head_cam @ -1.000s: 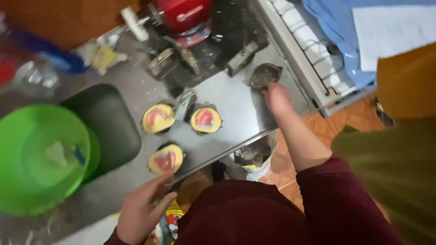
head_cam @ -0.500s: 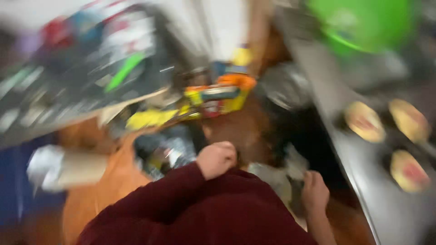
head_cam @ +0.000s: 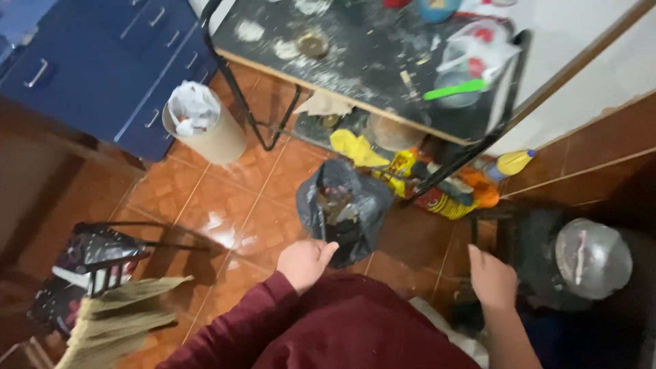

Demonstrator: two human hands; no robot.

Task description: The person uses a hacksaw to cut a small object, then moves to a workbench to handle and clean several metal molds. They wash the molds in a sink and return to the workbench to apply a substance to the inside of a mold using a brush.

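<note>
While the left hand (head_cam: 305,263), loosely curled and holding nothing, hovers at the near edge of one black rubbish bag (head_cam: 344,208) on the tiled floor (head_cam: 205,205), the right hand (head_cam: 492,279) hangs open and empty beside it. One floury black table (head_cam: 355,61) borders the bag behind; bare tiles lie leftward toward one beige bin (head_cam: 205,133).

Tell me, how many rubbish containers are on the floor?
2: a beige bin lined with a white bag beside the blue cabinet, and an open black bag just beyond the left hand. Others may be hidden.
</note>
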